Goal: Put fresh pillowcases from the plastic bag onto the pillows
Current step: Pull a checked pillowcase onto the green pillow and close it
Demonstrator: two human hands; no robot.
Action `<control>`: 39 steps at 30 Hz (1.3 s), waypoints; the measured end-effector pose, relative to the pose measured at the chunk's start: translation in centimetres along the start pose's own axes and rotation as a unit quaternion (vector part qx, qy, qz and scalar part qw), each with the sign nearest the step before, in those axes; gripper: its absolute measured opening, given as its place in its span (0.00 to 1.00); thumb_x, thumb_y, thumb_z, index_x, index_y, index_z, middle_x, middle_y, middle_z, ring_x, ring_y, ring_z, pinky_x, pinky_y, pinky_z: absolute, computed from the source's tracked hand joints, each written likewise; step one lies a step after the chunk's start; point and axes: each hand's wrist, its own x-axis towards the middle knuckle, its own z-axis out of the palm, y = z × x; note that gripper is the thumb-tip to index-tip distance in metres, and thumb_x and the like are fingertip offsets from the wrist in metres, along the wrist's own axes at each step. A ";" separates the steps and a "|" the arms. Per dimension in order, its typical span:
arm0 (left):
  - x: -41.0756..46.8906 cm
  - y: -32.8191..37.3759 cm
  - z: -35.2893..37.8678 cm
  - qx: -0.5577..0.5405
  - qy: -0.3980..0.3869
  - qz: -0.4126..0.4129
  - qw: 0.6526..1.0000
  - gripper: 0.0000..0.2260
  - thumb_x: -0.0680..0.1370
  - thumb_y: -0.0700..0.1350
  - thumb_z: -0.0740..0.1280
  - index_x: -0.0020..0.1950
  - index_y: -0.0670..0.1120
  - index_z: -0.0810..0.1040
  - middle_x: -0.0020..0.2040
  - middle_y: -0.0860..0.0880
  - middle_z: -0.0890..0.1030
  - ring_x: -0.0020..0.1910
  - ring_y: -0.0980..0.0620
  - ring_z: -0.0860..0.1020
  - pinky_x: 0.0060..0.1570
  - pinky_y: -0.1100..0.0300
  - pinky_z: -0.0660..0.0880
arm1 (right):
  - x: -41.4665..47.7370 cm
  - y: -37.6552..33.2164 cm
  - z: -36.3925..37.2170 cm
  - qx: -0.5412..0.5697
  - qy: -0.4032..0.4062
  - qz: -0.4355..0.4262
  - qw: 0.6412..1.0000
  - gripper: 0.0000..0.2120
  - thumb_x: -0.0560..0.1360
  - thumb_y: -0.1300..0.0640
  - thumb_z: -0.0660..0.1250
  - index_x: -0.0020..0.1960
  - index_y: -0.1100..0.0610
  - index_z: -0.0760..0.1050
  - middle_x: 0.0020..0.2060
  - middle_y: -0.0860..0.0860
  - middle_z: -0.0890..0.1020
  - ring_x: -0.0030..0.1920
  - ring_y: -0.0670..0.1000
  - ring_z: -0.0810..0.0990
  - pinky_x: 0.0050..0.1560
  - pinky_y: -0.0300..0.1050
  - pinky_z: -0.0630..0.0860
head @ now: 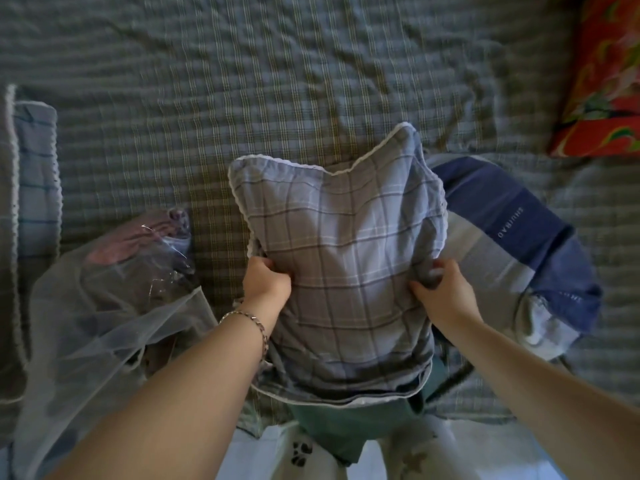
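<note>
At 6 o'clock, closest to the person, a green cloth (339, 427) peeks out from under the open end of the checked pillowcase (346, 237). The pillowcase is stuffed full and sits in the middle, at the near edge of the bed.

The left hand (266, 280), with a bracelet (258, 323) on its wrist, has its fingers curled tight on the pillowcase's left side, at its 9 o'clock. The right hand (440, 294) pinches a bunch of the same cloth on the right side, at its 3 o'clock.

At 8 o'clock lies the see-through plastic bag (104, 313), with pink cloth (138, 239) inside. At 3 o'clock, just behind the pillowcase, lies a blue and grey cloth (502, 230). A folded checked cloth (36, 174) is at the far left, at 9 o'clock.

The checked bed sheet (242, 81) spreads out behind. A red flowery pillow (602, 81) sits far off at 1 o'clock.
</note>
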 end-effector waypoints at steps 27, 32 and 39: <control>-0.9 10.2 1.8 0.260 -0.059 0.384 0.884 0.07 0.68 0.47 0.73 0.43 0.48 0.78 0.44 0.47 0.80 0.46 0.46 0.77 0.43 0.57 0.72 | -0.8 5.7 2.7 0.066 -0.102 0.022 0.992 0.12 0.78 0.53 0.61 0.59 0.55 0.72 0.53 0.51 0.76 0.55 0.53 0.75 0.53 0.42 0.73; -2.6 7.7 -3.8 0.093 0.072 0.382 0.917 0.10 0.70 0.38 0.71 0.50 0.41 0.81 0.42 0.51 0.78 0.44 0.53 0.75 0.42 0.67 0.65 | 0.0 1.1 5.1 0.164 -0.123 0.107 0.973 0.20 0.74 0.44 0.65 0.57 0.58 0.73 0.52 0.54 0.74 0.49 0.52 0.76 0.53 0.42 0.71; -2.4 6.5 -8.5 0.031 0.213 0.339 0.916 0.09 0.73 0.39 0.68 0.52 0.37 0.80 0.40 0.47 0.75 0.40 0.51 0.72 0.32 0.67 0.60 | 0.6 -3.0 5.5 0.311 -0.102 0.066 0.943 0.13 0.74 0.46 0.67 0.38 0.52 0.68 0.36 0.51 0.77 0.36 0.49 0.74 0.40 0.42 0.73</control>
